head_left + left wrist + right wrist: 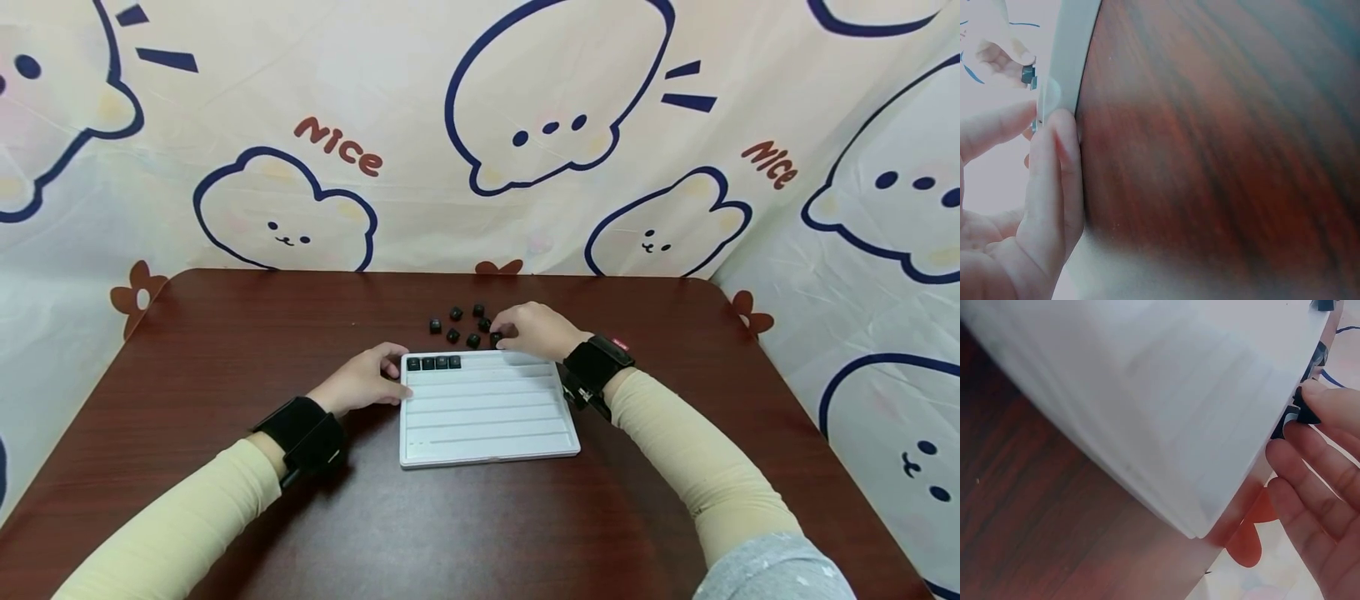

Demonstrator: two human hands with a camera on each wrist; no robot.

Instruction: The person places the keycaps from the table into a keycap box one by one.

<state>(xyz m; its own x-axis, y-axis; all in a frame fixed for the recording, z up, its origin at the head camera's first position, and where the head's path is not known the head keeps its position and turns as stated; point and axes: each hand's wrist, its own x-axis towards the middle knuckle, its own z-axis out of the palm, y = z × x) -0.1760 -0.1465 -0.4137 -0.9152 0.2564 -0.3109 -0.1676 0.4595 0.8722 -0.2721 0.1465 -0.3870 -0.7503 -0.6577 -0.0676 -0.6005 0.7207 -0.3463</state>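
Observation:
A white ridged tray (487, 408) lies on the brown table, with a row of several black keycaps (433, 363) in its top left corner. My left hand (365, 379) holds the tray's left edge, its thumb near the front and its fingers farther back. In the left wrist view the fingers (1044, 181) press against the tray's side (1069, 59). My right hand (542, 330) is just beyond the tray's far edge. Its thumb and index finger pinch a black keycap (1305, 407), partly hidden by the fingertips.
Loose black keycaps (456, 314) lie scattered on the table (300, 333) behind the tray, left of the right hand. A printed cloth (420, 100) hangs behind the table and along its sides. Black bands with cameras sit on both wrists.

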